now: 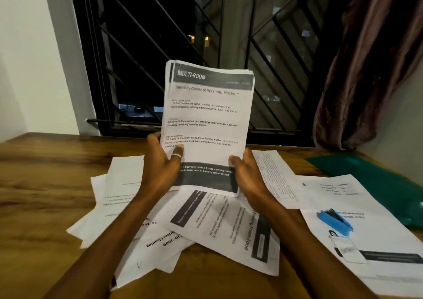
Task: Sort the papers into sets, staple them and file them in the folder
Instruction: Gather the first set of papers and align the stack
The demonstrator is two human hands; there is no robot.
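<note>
Sheaf of papers [207,124] upright over the table [41,173], left hand [160,161] and right hand [248,173] grasping its lower edges.

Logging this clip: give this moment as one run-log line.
stage: sorting | left hand + right hand: hold paper stack upright | stapler: on sheet, untouched | folder: table's right

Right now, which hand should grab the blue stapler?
The right hand, probably. The stapler lies on a sheet on the right of the table, nearer that hand. The left hand, on the stack's other edge, could hold it alone.
</note>
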